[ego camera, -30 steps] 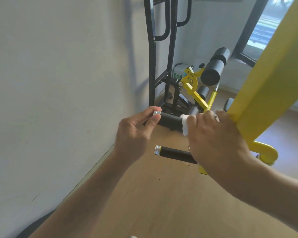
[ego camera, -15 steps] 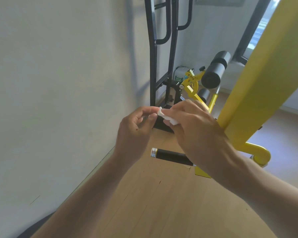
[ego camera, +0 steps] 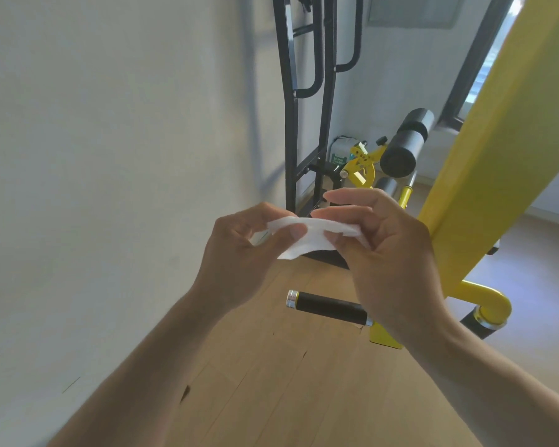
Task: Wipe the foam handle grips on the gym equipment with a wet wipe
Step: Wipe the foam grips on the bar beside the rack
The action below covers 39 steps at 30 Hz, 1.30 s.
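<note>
Hands: left hand (ego camera: 239,253) and right hand (ego camera: 384,250) each pinch the wipe (ego camera: 307,233), stretching it, probably refolding, above the handle (ego camera: 329,308).

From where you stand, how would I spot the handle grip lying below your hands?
Start at the big slanted yellow steel beam on the right and follow it down towards the wooden floor. Sticking out leftwards from its base, just under the right hand, is a short black foam-covered handle grip. Unlike the fat black roller pads further back, it is slim and ends in a shiny silver cap.
</note>
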### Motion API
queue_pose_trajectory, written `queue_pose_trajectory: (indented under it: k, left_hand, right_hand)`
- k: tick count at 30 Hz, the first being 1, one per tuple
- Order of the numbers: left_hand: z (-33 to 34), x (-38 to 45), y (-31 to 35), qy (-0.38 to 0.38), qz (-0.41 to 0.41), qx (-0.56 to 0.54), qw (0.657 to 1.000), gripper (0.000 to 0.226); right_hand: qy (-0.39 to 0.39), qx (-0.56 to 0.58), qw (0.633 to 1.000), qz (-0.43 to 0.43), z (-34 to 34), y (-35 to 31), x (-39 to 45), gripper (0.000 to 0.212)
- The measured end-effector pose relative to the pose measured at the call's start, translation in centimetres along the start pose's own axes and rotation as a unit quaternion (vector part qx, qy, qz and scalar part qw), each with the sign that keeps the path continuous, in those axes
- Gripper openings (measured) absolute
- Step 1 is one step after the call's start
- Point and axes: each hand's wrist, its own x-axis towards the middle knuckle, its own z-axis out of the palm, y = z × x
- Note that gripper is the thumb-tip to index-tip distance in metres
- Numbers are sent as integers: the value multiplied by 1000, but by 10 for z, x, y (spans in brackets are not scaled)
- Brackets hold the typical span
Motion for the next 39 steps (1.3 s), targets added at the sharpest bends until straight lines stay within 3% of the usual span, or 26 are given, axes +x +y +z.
queue_pose_trajectory:
  k: [5,14,17,19,21,23,25,28,30,32,39]
  left_hand:
    - [3,3,9,43,-17,-58,997,11]
    - [13,12,11,77,21,1,997,13]
    - [11,17,12,72,69,14,995,18]
    - [10,24,11,70,86,38,993,19]
    - [11,32,7,62,63,67,994,18]
    - [14,34,-1,51,13,78,996,19]
    - [15,30,-12,64,-34,68,995,16]
    - [6,16,-25,59,-86,21,994,7]
    - [4,6,-26,38,-94,-6,995,9]
    - [5,2,-26,31,-92,-19,995,8]
    - [6,-5,-35,23,-67,-6,997,14]
  right_hand:
    - [30,-26,999,3,-6,-3,-1,27]
    - [125,-8,990,-58,4,-5,2,17]
    - [172,-40,974,-143,7,-1,3,20]
    - [184,-122,949,-225,7,7,2,25]
    - [138,-230,916,-300,6,21,1,23]
    - [47,-326,892,-310,9,36,-5,16]
    - [-21,-352,898,-263,11,43,-16,11]
    - [-102,-311,927,-181,15,39,-27,39]
    - [-81,-288,931,-209,12,38,-22,24]
    - [-35,-341,910,-233,9,42,-10,26]
    - [-98,-449,858,-228,16,47,8,39]
